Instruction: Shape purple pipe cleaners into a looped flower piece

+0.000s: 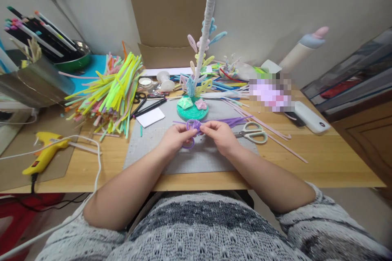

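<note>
Between my two hands is a purple pipe cleaner flower point(193, 124) with looped petals. My left hand point(177, 136) pinches its left side, and one loop hangs below the fingertips. From the other side, my right hand point(219, 132) grips it with thumb and forefinger. Loose purple pipe cleaners point(237, 121) lie just behind my right hand. Right of that hand rest scissors point(254, 132) with pale handles. Beyond both hands stands a white wrapped stem point(206, 28) with pastel loops, on a round green base point(192, 110) bearing a green and a pink piece.
A yellow glue gun point(45, 151) lies at the left, its cord near my left arm. Behind it is a heap of pipe cleaners point(110, 94). A white card point(150, 117) and black pens point(150, 107) lie on the grey cutting mat point(183, 165). Pink pipe cleaners point(288, 148) stretch rightward.
</note>
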